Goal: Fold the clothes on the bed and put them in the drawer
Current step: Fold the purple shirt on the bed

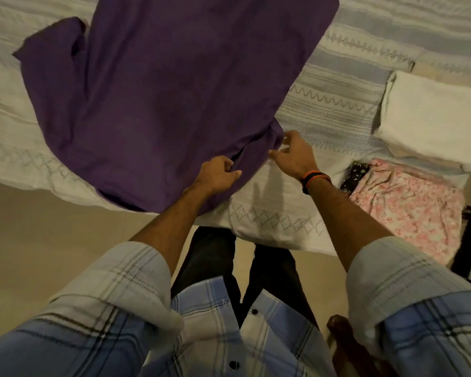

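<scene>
Rolled-up sleeves of a checked blue and white shirt [229,322] fill the near part of the view, and both bare forearms reach forward over the edge of the bed [269,221]. The left hand [218,174] lies on the near edge of the purple garment [161,91], with its fingers curled into the cloth and pinching a fold of it. The right hand [292,155] is just beside the right near corner of the same garment; its fingers are half spread and loosely bent, and the fingertips touch the cloth edge, but I cannot tell if they really hold it. A dark and orange band [314,178] sits on the right wrist. To the right lies a pink flowered garment [408,208] on the bedsheet. Behind it rests a white pillow [433,118]. The purple garment spreads flat far across the bed, one sleeve bunched at the left.
</scene>
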### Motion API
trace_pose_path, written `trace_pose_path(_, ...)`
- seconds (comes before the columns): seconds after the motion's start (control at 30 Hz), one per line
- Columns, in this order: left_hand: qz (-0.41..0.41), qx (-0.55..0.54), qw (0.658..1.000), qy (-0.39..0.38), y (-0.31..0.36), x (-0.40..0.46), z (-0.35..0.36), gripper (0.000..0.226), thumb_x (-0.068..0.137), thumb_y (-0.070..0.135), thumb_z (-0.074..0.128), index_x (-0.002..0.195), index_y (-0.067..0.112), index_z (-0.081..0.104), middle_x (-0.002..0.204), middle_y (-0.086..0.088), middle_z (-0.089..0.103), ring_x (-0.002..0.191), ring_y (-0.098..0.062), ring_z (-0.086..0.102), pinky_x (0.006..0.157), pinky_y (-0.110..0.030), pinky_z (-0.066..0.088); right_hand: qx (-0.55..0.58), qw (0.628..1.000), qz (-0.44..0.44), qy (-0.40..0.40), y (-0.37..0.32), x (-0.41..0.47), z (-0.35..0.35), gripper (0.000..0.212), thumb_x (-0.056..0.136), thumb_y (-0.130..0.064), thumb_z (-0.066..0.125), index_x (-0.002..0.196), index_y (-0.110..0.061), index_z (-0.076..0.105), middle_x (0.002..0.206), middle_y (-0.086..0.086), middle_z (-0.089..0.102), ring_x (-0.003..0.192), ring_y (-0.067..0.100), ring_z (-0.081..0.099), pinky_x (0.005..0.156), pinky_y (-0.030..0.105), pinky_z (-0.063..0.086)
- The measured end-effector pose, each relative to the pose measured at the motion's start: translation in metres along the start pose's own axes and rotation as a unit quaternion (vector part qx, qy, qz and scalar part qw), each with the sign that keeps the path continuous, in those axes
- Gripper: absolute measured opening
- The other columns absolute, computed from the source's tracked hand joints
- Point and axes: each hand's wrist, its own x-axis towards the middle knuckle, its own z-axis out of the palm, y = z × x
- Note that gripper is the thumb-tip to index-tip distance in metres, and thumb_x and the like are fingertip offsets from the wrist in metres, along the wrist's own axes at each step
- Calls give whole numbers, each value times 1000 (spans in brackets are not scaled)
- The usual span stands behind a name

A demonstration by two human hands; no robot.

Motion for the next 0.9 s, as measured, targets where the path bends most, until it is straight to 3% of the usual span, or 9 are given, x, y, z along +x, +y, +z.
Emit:
trace_pose_path(0.1,-16,-13,1000,12,-1,9,7,45,90,35,68,127,11,58,126,-3,62,117,-16,57,87,-18,38,-18,1000,14,-3,5,23,2,59,84,-15,72,133,1,44,133,17,56,112,29,61,87,30,47)
trace_pose_path(0.23,-34,-31,998,35,-5,14,18,48,90,34,68,130,10,57,130,-4,61,120,-17,56,90,-17,38,-19,999,16,-30,18,49,11,89,81,-16,76,151,1,23,148,16,43,135,29,44,106,32,39)
trace_pose_path(0.37,-51,-49,995,65,-8,11,38,49,90,32,68,131,9,56,133,-5,60,122,-18,55,93,-16,38,12,998,29,-49,37,65,15,56,82,-16,74,133,-6,51,116,7,63,108,21,60,94,32,50)
trace_pose_path(0.47,-59,-62,992,90,-7,6,50,49,89,31,70,131,9,56,134,-5,59,123,-18,55,97,-20,40,19,998,-11,-63,43,66,14,12,85,-19,72,89,-8,69,80,1,64,77,15,59,73,30,50)
trace_pose_path(0.53,-65,-68,990,108,-4,1,58,50,88,31,71,131,10,56,135,-5,58,125,-19,54,101,-23,40,30,996,-26,-76,48,59,11,21,87,-19,69,68,-14,61,65,-3,58,65,11,53,63,25,43)
trace_pose_path(0.67,-77,-91,977,175,0,-14,74,49,87,29,72,130,9,57,133,-6,59,124,-19,54,98,-22,39,75,990,-26,-118,70,36,0,13,77,-26,64,74,-13,63,73,2,62,72,17,58,70,38,49)
trace_pose_path(0.73,-96,-114,966,209,0,-21,83,47,88,27,72,128,8,58,132,-6,60,123,-20,54,96,-20,38,59,988,-37,-139,84,25,-5,24,71,-30,62,75,-6,64,76,5,65,76,20,60,74,44,53)
trace_pose_path(0.8,-116,-145,955,229,-2,-28,97,47,88,26,71,128,7,57,131,-6,59,123,-20,53,93,-18,38,34,986,-61,-152,98,13,-10,30,71,-29,61,82,-1,67,80,7,71,78,20,67,77,45,55)
trace_pose_path(0.9,-142,-170,943,248,-5,-32,114,48,87,26,72,128,5,57,130,-6,59,120,-21,55,88,-17,38,80,980,-39,-178,108,-1,-18,22,72,-25,58,83,-11,70,88,5,74,77,17,73,70,37,56)
